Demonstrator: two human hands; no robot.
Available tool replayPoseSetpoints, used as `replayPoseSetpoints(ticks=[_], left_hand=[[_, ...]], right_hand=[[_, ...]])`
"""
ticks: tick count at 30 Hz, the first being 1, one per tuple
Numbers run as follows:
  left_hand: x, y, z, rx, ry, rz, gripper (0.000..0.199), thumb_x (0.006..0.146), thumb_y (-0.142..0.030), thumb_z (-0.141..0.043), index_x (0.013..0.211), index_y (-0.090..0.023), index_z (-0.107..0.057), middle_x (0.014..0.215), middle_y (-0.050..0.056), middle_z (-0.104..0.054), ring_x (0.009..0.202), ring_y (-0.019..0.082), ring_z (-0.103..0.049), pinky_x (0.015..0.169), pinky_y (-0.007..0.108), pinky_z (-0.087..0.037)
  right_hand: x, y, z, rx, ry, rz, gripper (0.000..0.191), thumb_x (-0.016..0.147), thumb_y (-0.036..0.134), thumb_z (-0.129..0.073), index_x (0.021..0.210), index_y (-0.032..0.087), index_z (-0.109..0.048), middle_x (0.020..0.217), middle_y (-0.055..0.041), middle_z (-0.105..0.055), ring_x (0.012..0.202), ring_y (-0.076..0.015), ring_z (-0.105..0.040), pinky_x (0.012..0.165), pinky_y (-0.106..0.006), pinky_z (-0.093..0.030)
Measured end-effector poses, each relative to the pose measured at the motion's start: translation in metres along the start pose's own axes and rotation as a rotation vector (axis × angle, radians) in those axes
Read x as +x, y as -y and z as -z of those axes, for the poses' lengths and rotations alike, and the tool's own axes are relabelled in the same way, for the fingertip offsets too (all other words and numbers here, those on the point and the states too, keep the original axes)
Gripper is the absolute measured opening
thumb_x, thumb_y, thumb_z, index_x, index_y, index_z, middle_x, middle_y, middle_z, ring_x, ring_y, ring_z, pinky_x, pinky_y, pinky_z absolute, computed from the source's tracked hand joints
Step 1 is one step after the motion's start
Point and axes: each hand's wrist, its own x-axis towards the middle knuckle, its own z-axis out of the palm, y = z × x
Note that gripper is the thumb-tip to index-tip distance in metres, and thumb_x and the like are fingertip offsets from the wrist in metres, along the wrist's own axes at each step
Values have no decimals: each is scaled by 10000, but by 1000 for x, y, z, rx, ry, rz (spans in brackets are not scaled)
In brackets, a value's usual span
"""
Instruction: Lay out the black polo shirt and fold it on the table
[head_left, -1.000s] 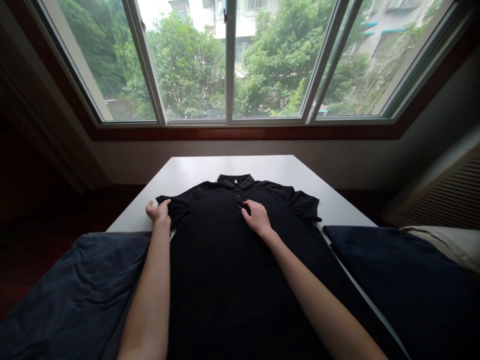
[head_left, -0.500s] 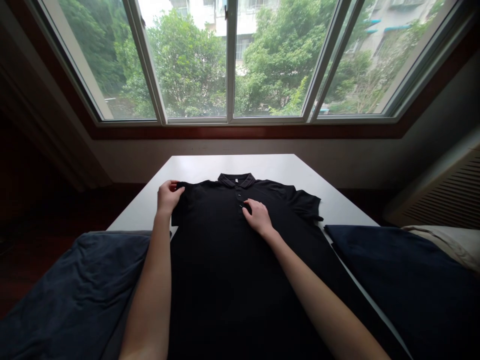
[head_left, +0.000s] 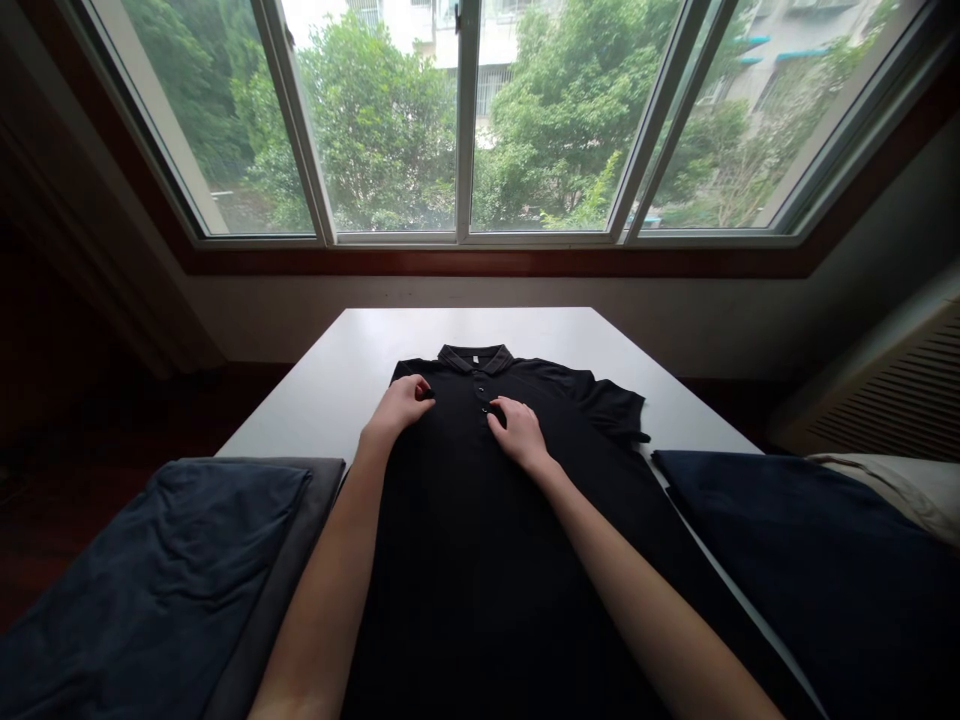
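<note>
A black polo shirt lies face up on a white table, its collar toward the window and its right-hand sleeve spread out. My left hand pinches the left-hand sleeve, which is turned inward over the chest. That sleeve is mostly hidden beneath the hand. Near the button placket, my right hand rests on the shirt front with thumb and fingers apart, gripping nothing.
Folded dark blue-grey cloth lies left of the shirt. To the right are a folded navy cloth and a pale cloth. Beyond the table is a window; a slatted beige unit stands at right.
My left hand has moved right, bringing the left-hand sleeve inward over the shirt's chest. More of the table and the left cloth now shows. My right hand has stayed in place.
</note>
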Motion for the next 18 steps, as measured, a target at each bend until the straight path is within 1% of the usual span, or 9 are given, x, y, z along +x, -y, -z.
replayPoseSetpoints(ticks=[5, 7, 9, 11, 14, 16, 18], left_hand=[[1, 8, -17, 49, 159, 11, 183, 760, -236, -690, 922, -165, -645, 856, 35, -651, 771, 165, -611, 640, 229, -441], [1, 10, -20, 67, 180, 10, 192, 766, -253, -688, 930, -163, -643, 865, 40, -660, 773, 170, -617, 638, 230, -445], [1, 12, -21, 73, 177, 3, 201, 771, -268, -686, 936, -163, -641, 865, 41, -663, 771, 171, -620, 632, 230, -446], [1, 12, -21, 66, 186, 1, 216, 766, -281, -691, 940, -165, -640, 876, 42, -666, 780, 173, -624, 635, 229, -449], [0, 11, -18, 33, 242, 15, 271, 744, -320, -713, 961, -173, -641, 920, 42, -673, 807, 176, -633, 656, 225, -462], [-1, 8, -14, 26, 279, 25, 314, 732, -369, -724, 972, -182, -645, 953, 44, -677, 828, 182, -637, 668, 224, -468], [-3, 7, -7, 32, 290, 44, 321, 752, -423, -698, 967, -188, -651, 967, 48, -684, 839, 189, -637, 663, 225, -469]], right_hand=[[0, 0, 0, -1, -4, 5, 261, 901, 256, -546, 1135, 165, -618, 1227, -88, -621, 1170, -242, -539, 1083, -416, -321], [0, 0, 0, 0, -7, 6, 262, 901, 256, -547, 1136, 164, -617, 1229, -88, -620, 1170, -240, -539, 1087, -416, -316], [0, 0, -1, 0, -10, 6, 259, 900, 255, -546, 1133, 165, -618, 1230, -86, -620, 1168, -238, -541, 1092, -415, -310], [0, -1, -1, 1, -10, 6, 259, 900, 255, -546, 1132, 164, -618, 1232, -88, -619, 1173, -238, -540, 1091, -412, -314], [0, -1, -1, 1, -10, 7, 261, 900, 254, -544, 1135, 164, -616, 1233, -94, -619, 1181, -240, -537, 1086, -412, -321], [0, -1, 0, 1, -9, 8, 261, 900, 251, -543, 1136, 166, -616, 1234, -95, -619, 1183, -240, -536, 1087, -413, -321], [0, -1, 0, 1, -8, 8, 264, 899, 251, -544, 1137, 165, -616, 1236, -100, -618, 1186, -242, -535, 1084, -415, -325]])
